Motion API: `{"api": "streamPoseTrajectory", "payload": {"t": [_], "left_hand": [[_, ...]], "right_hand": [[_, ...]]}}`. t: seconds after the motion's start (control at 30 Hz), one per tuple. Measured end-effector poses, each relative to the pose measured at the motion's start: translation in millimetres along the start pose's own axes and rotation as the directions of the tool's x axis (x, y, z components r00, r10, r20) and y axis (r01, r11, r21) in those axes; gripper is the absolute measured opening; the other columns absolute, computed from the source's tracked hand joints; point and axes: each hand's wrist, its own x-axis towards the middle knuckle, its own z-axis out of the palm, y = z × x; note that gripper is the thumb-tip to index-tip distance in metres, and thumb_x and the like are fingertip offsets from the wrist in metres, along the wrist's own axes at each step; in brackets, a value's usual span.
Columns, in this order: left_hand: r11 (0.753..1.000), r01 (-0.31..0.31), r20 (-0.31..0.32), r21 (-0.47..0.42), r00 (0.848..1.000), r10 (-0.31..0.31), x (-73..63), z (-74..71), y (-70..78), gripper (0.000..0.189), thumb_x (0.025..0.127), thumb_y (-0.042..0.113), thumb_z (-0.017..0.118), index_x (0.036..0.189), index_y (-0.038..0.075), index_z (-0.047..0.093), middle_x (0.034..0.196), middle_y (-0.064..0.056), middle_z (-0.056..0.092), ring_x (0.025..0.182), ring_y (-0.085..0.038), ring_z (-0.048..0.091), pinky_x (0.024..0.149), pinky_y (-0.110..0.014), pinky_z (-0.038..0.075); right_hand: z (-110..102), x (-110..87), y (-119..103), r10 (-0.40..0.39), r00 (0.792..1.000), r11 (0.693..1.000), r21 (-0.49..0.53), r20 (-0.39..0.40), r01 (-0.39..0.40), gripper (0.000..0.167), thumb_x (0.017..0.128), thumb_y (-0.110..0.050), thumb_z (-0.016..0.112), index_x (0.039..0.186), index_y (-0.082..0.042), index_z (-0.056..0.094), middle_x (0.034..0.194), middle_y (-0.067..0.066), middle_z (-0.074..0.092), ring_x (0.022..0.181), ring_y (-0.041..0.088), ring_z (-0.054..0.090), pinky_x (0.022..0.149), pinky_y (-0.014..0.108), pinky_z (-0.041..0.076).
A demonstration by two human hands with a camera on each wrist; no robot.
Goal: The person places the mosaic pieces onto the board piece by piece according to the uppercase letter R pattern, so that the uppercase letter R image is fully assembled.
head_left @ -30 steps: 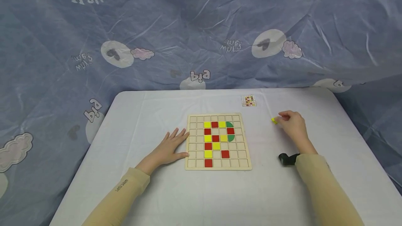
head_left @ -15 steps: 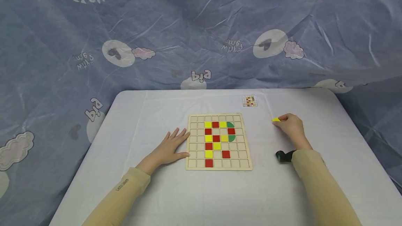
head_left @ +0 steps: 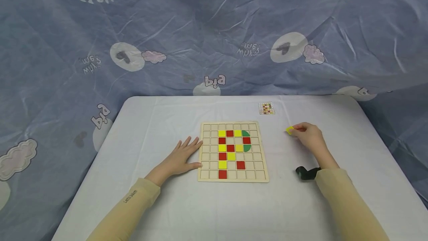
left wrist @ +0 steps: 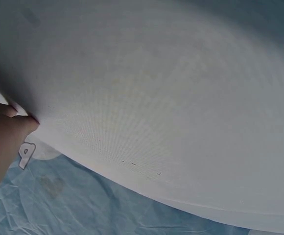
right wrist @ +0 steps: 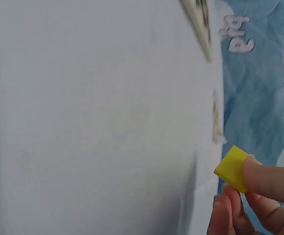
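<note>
A wooden grid board (head_left: pixel 259 168) lies on the white table, holding red and yellow square tiles and two green quarter-round tiles. Along its left edge rests my left hand (head_left: pixel 178 159), fingers spread and straight, with fingertips touching the rim. To the right of the board, my right hand (head_left: pixel 309 137) pinches a yellow square tile (head_left: pixel 289 130) between thumb and fingers. Up close in the right wrist view, the yellow tile (right wrist: pixel 232 169) is tilted, one corner covered by the thumb. The left wrist view catches only part of the left hand (left wrist: pixel 5 132).
A small printed card (head_left: pixel 266 108) with a coloured grid lies behind the board, to the right. The black wrist camera (head_left: pixel 305 173) shows beside the right sleeve. Patterned blue-grey cloth (head_left: pixel 214 40) hangs behind the white table (head_left: pixel 160 203).
My right hand has turned the yellow tile in its fingers and shifted slightly left overall. The left hand and the tiles on the board stay where they were.
</note>
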Motion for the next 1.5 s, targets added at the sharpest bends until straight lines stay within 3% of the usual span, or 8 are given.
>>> {"api": "streamPoseTrajectory", "payload": {"t": [0.27,0.53,0.7,0.97,1.23,1.5], "left_hand": [[1.0,0.008,0.001,0.005,1.0,-0.008,0.7,0.6,1.1,0.086,0.089,0.059,0.063,0.158,0.024,0.024,0.165,-0.001,0.018,0.154,-0.03,0.007,0.124,-0.057,0.005],[1.0,0.011,0.009,0.017,1.0,-0.012,-0.1,0.5,0.5,0.087,0.089,0.06,0.061,0.158,0.025,0.024,0.165,-0.001,0.017,0.154,-0.03,0.006,0.123,-0.057,0.005],[1.0,0.013,0.009,0.014,1.0,-0.013,-0.1,1.2,-0.4,0.087,0.089,0.06,0.062,0.158,0.024,0.024,0.165,-0.001,0.018,0.154,-0.03,0.006,0.123,-0.057,0.005],[1.0,0.003,0.007,0.01,1.0,-0.003,0.8,1.2,-0.1,0.086,0.089,0.059,0.062,0.158,0.024,0.023,0.165,-0.001,0.018,0.154,-0.031,0.007,0.123,-0.058,0.005],[1.0,0.009,0.008,0.001,1.0,-0.009,-0.3,0.6,-0.1,0.087,0.089,0.06,0.062,0.158,0.024,0.024,0.165,-0.001,0.017,0.154,-0.03,0.006,0.123,-0.058,0.005],[1.0,0.008,0.012,0.0,1.0,-0.008,0.5,0.4,0.5,0.087,0.089,0.06,0.062,0.158,0.025,0.023,0.165,0.0,0.017,0.154,-0.03,0.006,0.123,-0.057,0.005]], "right_hand": [[22.3,-36.3,-28.5,-0.138,0.983,0.984,0.125,0.121,0.123,0.028,0.092,-0.02,0.07,0.109,0.001,0.066,0.094,0.013,0.072,0.08,0.023,0.067,0.067,0.029,0.055],[59.6,-74.3,-40.8,-0.232,0.928,0.963,0.203,0.293,0.177,0.017,0.085,-0.018,0.078,0.093,-0.006,0.069,0.078,0.001,0.068,0.071,0.015,0.062,0.062,0.021,0.052],[74.2,-86.0,-42.0,-0.293,0.897,0.951,0.197,0.332,0.237,0.013,0.083,-0.016,0.079,0.089,-0.01,0.07,0.075,-0.001,0.066,0.07,0.013,0.058,0.06,0.018,0.048],[82.3,-92.0,-43.9,-0.359,0.867,0.933,0.151,0.346,0.326,0.009,0.082,-0.013,0.079,0.084,-0.013,0.07,0.07,-0.005,0.063,0.064,0.011,0.055,0.057,0.019,0.046],[85.7,-96.9,-47.0,-0.41,0.856,0.911,0.106,0.314,0.398,0.009,0.08,-0.01,0.08,0.083,-0.013,0.072,0.073,-0.006,0.06,0.065,0.006,0.053,0.058,0.018,0.046],[88.7,-102.3,-51.3,-0.377,0.881,0.924,0.051,0.287,0.378,0.01,0.08,-0.008,0.08,0.086,-0.012,0.073,0.079,-0.003,0.057,0.07,0.009,0.051,0.059,0.018,0.045]]}}
